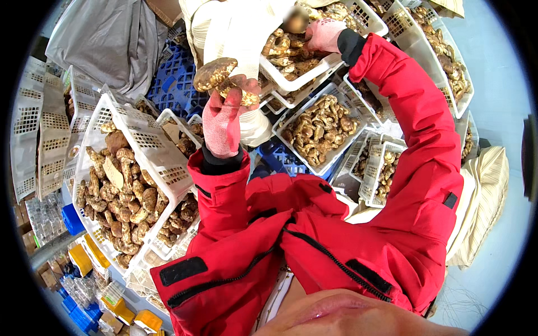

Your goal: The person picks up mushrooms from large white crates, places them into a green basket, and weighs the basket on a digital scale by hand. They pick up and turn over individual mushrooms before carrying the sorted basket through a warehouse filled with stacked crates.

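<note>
My left hand, in a pink glove, is raised and closed around mushrooms. One with a broad brown cap sticks out above the fingers, and another pale-stemmed mushroom lies against them. At the upper right, my gloved right hand reaches into a white basket heaped with mushrooms. Its fingers curl down among them, and the tips are hidden. A small blurred patch covers part of the heap beside that hand.
A large mushroom-filled basket tilts at the left. A smaller basket of mushrooms stands on blue pallets at centre. More filled baskets line the right. Grey cloth hangs at upper left; striped cloth lies at right.
</note>
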The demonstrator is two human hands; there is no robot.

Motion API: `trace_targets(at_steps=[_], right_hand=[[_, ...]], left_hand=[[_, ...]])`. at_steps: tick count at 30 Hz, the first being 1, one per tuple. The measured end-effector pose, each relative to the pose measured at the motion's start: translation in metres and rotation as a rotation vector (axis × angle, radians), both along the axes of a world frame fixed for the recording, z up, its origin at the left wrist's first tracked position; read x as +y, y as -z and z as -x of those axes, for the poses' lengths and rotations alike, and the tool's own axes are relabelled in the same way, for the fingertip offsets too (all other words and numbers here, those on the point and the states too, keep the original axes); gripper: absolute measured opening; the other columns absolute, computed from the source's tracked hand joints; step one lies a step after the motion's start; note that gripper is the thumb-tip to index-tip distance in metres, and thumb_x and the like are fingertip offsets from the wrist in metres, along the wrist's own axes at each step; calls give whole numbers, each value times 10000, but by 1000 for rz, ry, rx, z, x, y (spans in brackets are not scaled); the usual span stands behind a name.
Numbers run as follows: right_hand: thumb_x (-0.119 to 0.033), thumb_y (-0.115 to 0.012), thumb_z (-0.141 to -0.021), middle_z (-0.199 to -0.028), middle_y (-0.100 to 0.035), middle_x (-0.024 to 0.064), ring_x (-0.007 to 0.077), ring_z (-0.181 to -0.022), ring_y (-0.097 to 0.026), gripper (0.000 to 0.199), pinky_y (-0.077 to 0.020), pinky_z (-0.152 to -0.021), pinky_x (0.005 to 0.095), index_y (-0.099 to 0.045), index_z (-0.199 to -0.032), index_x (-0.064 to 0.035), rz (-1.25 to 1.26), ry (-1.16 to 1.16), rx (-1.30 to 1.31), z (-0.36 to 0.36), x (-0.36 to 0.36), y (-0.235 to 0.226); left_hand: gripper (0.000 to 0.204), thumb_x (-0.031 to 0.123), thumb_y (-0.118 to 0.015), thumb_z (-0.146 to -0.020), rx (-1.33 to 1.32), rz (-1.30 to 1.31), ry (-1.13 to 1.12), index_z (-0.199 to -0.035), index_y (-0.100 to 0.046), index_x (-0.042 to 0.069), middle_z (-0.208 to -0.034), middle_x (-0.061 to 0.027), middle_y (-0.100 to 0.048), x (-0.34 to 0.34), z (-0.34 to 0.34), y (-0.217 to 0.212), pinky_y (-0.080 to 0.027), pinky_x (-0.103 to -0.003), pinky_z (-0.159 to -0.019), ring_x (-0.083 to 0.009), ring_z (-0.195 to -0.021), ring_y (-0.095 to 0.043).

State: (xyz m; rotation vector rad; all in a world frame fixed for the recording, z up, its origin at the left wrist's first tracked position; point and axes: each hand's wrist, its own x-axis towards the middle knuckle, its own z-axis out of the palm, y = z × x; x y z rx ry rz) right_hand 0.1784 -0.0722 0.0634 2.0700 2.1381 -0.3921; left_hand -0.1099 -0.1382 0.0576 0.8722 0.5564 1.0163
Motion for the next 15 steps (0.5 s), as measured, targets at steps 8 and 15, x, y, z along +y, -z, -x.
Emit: trace_targets(at_steps=[8, 15], right_hand=[[-380, -605, -688, -834, -622, 142, 283, -804, -592, 386, -460, -736, 355, -619, -955, -101, -222, -18, -37, -15, -19, 0], [-287, -600, -739, -740, -625, 83, 168, -649, -596, 304, -469, -594, 287, -615, -940, -60, -91, 179, 436, -28, -22, -21]], left_hand=[[332, 184, -510, -858, -28, 90, -32, -1122, -448, -7, -1023, -143, -563, 0, -7, 2, -461, -315, -738, -217, -924, -563], [335, 195, -494, -867, 18, 36, 8, -1127, -444, -9, -1014, -148, -569, -3, -8, 0, -466, -299, -718, -215, -914, -569]])
